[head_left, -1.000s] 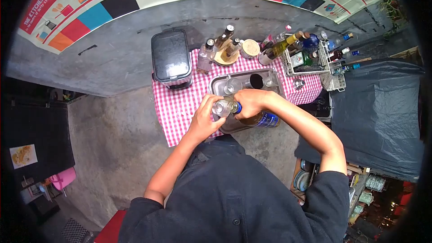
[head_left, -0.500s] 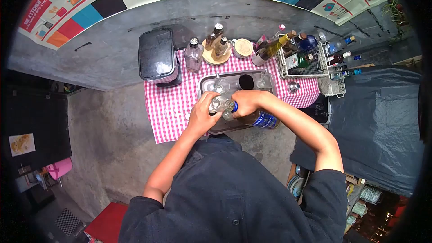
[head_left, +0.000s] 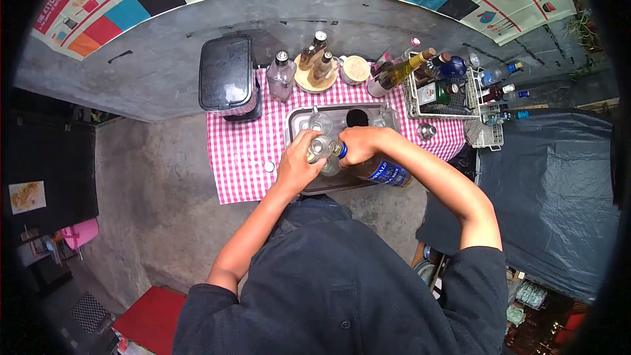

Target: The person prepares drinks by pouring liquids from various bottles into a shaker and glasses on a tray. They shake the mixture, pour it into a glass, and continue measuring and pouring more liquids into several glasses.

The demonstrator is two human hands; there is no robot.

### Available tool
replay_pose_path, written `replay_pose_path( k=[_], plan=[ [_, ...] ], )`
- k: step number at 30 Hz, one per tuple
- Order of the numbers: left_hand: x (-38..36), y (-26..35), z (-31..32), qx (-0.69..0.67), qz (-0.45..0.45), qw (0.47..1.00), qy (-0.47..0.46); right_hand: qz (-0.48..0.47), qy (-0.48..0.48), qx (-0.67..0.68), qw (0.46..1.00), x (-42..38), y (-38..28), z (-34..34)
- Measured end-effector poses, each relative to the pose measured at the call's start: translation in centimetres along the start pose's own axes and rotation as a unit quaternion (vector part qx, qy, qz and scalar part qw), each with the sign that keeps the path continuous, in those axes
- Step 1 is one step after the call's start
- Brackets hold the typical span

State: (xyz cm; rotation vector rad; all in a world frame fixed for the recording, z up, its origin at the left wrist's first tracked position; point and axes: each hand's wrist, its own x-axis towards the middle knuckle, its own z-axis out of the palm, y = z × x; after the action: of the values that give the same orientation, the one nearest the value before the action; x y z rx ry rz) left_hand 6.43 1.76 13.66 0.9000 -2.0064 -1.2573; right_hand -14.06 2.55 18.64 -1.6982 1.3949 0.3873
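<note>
My left hand (head_left: 300,163) is closed around a clear glass (head_left: 319,147) above a metal tray (head_left: 290,133). My right hand (head_left: 359,145) grips a bottle (head_left: 389,173) with a blue label by its neck. The bottle lies tilted nearly flat, its blue-ringed mouth at the rim of the glass. Whether liquid is flowing cannot be made out. On the tray are a glass mug (head_left: 320,120), a dark round cup (head_left: 357,118) and another clear glass (head_left: 388,118). One more glass (head_left: 330,167) is partly hidden below my hands.
A pink checkered cloth (head_left: 230,151) covers the table, with a small white cap (head_left: 269,166) on it. Behind stand a black-lidded bin (head_left: 225,72), a square glass bottle (head_left: 281,77) and bottles on a wooden plate (head_left: 303,85). At right are a bottle-filled wire basket (head_left: 447,115) and a metal jigger (head_left: 426,131).
The camera view has shifted slightly. Both hands keep their holds on the glass and the bottle, with the bottle's mouth still at the glass.
</note>
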Motion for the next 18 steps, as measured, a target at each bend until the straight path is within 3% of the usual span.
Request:
replay_pose_path(
  k=[2,18],
  plan=[
    [0.04,-0.01,-0.01,-0.005,-0.001,1.0,0.0,0.026,-0.05,-0.017,0.998,0.2,-0.28,-0.39],
    [-0.51,-0.87,-0.4,-0.023,-0.008,1.0,0.002,0.01,-0.026,-0.028,0.999,1.06,-0.58,0.16]
  ],
)
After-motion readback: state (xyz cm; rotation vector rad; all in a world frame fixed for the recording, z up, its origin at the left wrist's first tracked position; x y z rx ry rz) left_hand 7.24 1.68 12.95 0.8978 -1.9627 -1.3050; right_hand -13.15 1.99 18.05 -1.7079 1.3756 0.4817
